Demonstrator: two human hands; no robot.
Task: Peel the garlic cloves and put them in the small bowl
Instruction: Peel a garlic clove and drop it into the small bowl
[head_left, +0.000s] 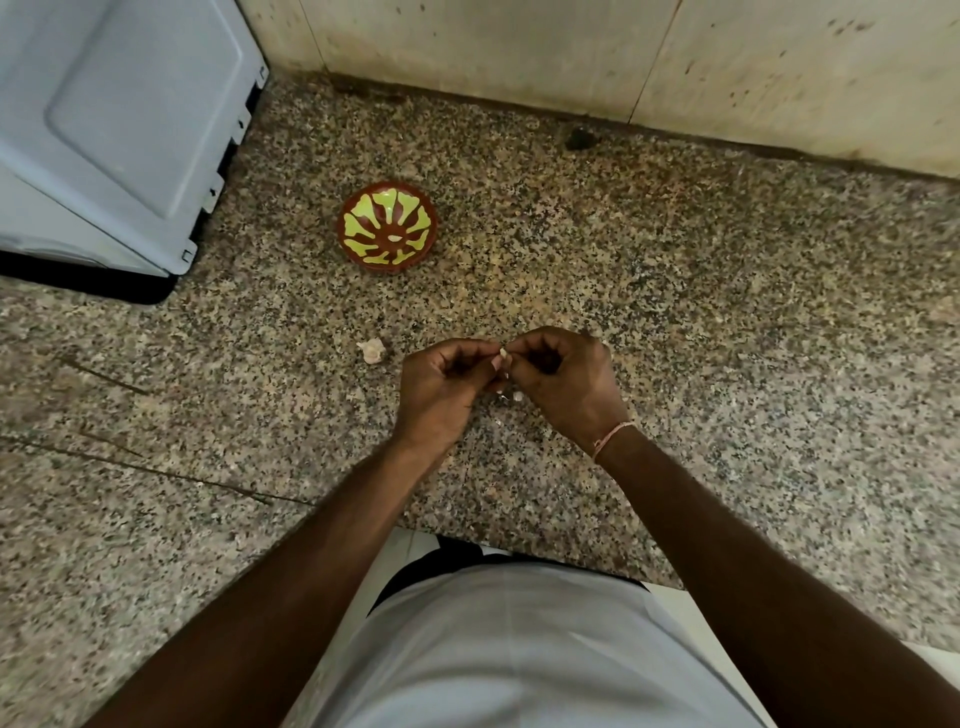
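Clove stands upright, pinched between left hand and right hand.

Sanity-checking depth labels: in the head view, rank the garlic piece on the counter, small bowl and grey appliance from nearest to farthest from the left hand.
From the left hand:
1. garlic piece, just to its left on the counter.
2. small bowl, farther back, slightly left.
3. grey appliance, far-left corner.

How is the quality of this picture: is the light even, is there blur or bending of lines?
Head view: the light is dim and soft, with no strong glare; the counter darkens toward the left edge. Wide-angle bending shows in the curved wall base. The bowl is fairly sharp. The clove pinched between left hand and right hand is too small and soft for detail.
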